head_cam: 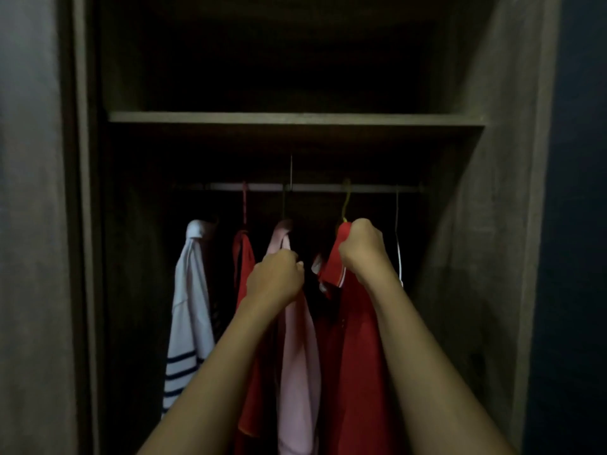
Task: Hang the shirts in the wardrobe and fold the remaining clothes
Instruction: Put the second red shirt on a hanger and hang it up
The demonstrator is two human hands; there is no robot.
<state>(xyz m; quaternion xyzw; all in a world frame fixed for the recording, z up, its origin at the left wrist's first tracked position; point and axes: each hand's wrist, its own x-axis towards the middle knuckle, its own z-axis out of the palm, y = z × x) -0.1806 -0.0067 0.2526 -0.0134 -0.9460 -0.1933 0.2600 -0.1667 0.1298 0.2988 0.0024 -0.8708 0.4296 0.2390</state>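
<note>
Inside a dark wardrobe, a metal rail point(315, 188) carries several hung shirts. A red polo shirt point(356, 326) with a white-trimmed collar hangs on a yellow-green hanger point(345, 201), whose hook is over the rail. My right hand point(363, 249) grips the top of this shirt at the hanger's neck. My left hand point(276, 277) grips the shoulder of a pink shirt point(300, 353) just to the left. Further left hang another red shirt point(244, 267) and a white shirt with navy stripes point(190, 310).
A wooden shelf point(295, 119) runs above the rail, with a dark compartment over it. An empty thin hanger point(398, 244) hangs at the rail's right end. The wardrobe side panels point(486, 224) stand close on both sides.
</note>
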